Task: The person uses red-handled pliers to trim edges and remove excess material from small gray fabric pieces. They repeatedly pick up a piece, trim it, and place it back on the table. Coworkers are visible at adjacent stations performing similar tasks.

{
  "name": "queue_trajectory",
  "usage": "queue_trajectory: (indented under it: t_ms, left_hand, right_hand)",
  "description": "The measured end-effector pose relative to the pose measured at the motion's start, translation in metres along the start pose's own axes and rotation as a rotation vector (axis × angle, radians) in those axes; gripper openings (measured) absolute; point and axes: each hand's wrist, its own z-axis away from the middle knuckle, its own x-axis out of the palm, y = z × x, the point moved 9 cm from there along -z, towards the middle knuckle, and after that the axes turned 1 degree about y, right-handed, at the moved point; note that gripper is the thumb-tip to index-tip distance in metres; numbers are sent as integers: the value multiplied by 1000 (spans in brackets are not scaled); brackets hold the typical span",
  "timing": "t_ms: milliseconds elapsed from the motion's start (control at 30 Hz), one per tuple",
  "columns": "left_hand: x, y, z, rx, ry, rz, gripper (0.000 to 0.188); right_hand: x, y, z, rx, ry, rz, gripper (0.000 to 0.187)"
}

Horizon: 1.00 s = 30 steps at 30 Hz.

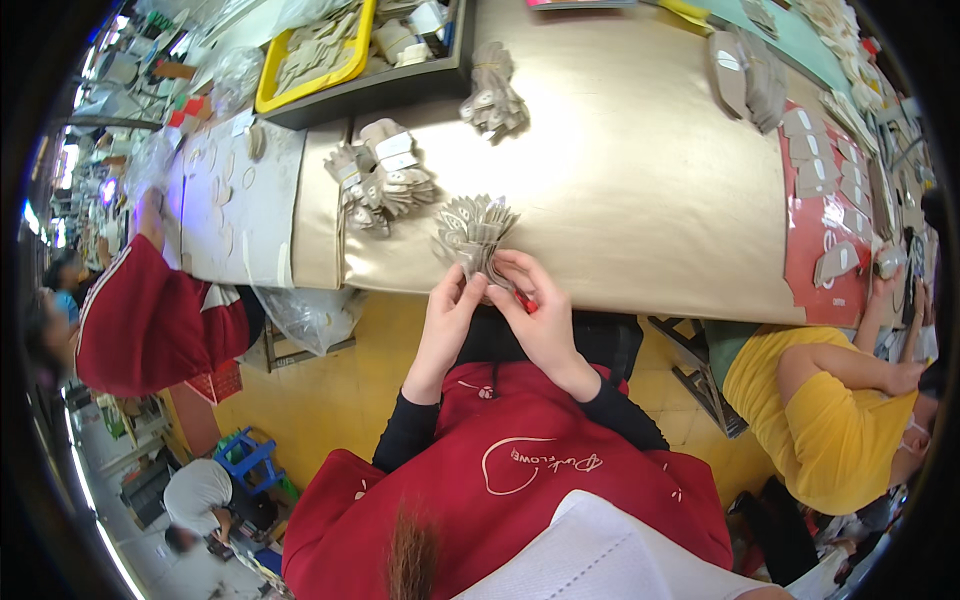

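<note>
White cloth point(600, 555) sits nearest us in the head view, over a red garment point(530, 410) with pale lettering point(582, 464). Our left hand point(445, 325) and right hand point(535, 315) pinch a fanned grey bundle point(474, 228), fingertips nearly together, by the near edge of the gold table point(640, 200); yellow floor point(300, 400) shows below.

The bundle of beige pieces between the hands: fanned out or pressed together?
The bundle is fanned out: its far end splays wide, while the left hand and right hand hold its near end.

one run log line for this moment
left hand: holds grey-beige bundle; right hand: holds same bundle, touches red item; beyond: yellow tray
</note>
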Motion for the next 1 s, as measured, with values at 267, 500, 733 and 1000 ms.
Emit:
queue_trajectory:
  t_ms: [267, 500, 733, 1000]
  left_hand:
    - [31, 29, -1, -77, -270, 297, 70]
    - [73, 29, -6, -132, -354, 211, 50]
    - [86, 15, -12, -275, -313, 357, 39]
    - [98, 9, -11, -341, -306, 533, 37]
  right_hand:
    - [-13, -46, -7, -62, -84, 203, 31]
    - [-48, -57, -7, -9, 13, 337, 43]
    - [-60, -59, -2, -101, 96, 448, 53]
    - [-78, -47, 6, 6, 95, 302, 52]
